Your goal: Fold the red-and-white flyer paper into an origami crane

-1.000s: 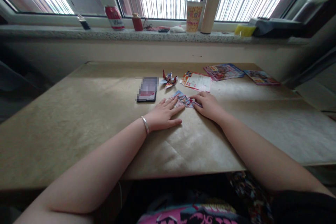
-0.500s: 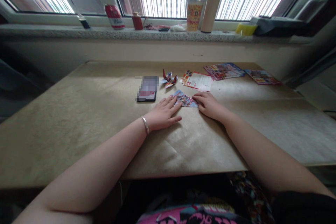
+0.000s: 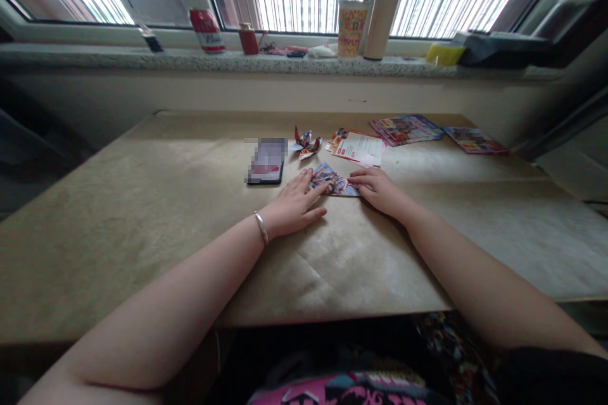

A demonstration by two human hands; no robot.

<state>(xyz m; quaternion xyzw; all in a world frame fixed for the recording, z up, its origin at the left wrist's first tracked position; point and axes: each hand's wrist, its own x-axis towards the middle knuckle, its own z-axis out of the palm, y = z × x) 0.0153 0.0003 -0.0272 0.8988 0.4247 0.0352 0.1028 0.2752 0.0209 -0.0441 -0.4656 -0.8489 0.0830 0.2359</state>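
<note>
A folded triangle of glossy printed paper (image 3: 336, 181), blue and multicoloured, lies flat on the table between my hands. My left hand (image 3: 295, 204) rests palm down with its fingers spread, the fingertips over the paper's left part and the thumb apart on the table. From the other side my right hand (image 3: 382, 191) lies on the paper's right corner, fingers stretched out and fingertips pressing down. Part of each paper corner is hidden under the fingers. A silver bracelet (image 3: 261, 228) circles my left wrist.
A phone (image 3: 268, 161) lies left of the paper, beside a folded paper pinwheel shape (image 3: 307, 143). Behind are printed sheets (image 3: 358, 147), a stack of colourful cards (image 3: 406, 129) and another pile (image 3: 476, 140). A can (image 3: 207, 30) and a paper cup (image 3: 352, 28) stand on the windowsill.
My left hand has slid slightly left, uncovering more of the paper. The paper's lower right edge extends a little further toward my right hand, which has barely moved.
</note>
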